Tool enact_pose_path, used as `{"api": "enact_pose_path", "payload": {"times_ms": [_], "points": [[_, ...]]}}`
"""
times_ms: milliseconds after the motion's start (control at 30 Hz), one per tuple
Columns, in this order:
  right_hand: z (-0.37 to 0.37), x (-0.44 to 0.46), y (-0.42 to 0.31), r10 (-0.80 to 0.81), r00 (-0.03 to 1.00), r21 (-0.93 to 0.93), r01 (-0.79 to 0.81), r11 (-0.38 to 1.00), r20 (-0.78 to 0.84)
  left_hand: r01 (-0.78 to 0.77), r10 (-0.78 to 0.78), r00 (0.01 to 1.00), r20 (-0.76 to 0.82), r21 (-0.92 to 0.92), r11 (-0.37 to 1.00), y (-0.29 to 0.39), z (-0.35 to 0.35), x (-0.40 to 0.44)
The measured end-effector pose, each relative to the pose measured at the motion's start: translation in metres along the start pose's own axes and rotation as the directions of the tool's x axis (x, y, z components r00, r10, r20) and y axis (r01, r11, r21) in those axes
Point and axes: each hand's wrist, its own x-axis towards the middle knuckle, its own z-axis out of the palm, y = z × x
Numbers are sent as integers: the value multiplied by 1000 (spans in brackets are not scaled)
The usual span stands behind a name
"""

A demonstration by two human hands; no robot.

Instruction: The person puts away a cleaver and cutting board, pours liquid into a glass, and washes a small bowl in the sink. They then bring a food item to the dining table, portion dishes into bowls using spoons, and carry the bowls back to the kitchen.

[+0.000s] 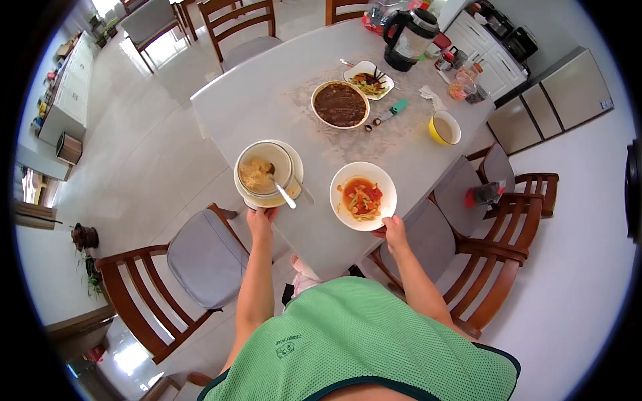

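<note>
My left hand (pixel 261 219) grips the near rim of a stack of bowls (pixel 296 162). In the top bowl are yellowish food scraps (pixel 256 174) and a spoon (pixel 284 194) with a white handle; a second handle shows at the stack's right side. My right hand (pixel 394 232) is closed on the lower right edge of a white bowl (pixel 340 208), thumb on the rim and fingers underneath. Reddish sauce with vegetable pieces (pixel 363 198) lies in this bowl. Both are at the near end of the table; I cannot tell whether they touch it.
Farther up the grey table (pixel 267 107) stand an oval dish of dark sauce (pixel 341 105), a square plate of leftovers (pixel 370 81), a green-handled peeler-like tool (pixel 388 113), a yellow cup (pixel 444 128) and a blender jug (pixel 408 40). Wooden chairs (pixel 200 260) flank both sides.
</note>
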Motion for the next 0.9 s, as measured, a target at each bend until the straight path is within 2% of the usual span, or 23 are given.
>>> {"api": "enact_pose_path", "payload": {"times_ms": [200, 467, 700, 833, 900], "points": [[-6, 12, -6, -5, 994, -65, 12, 998, 111, 20, -20, 1000, 4, 55, 998, -10, -25, -60], [-11, 32, -37, -20, 939, -200, 95, 975, 345, -92, 92, 995, -47, 19, 996, -21, -24, -162], [20, 31, -62, -26, 823, -287, 227, 931, 568, -222, 180, 936, -304, -110, 969, -37, -33, -253], [64, 3, -61, 7, 737, -314, 280, 907, 676, -307, 183, 862, -472, -201, 930, -38, -59, -303], [86, -13, -60, 60, 687, -357, 300, 884, 724, -352, 167, 790, -590, -214, 911, -38, -72, -327]]}}
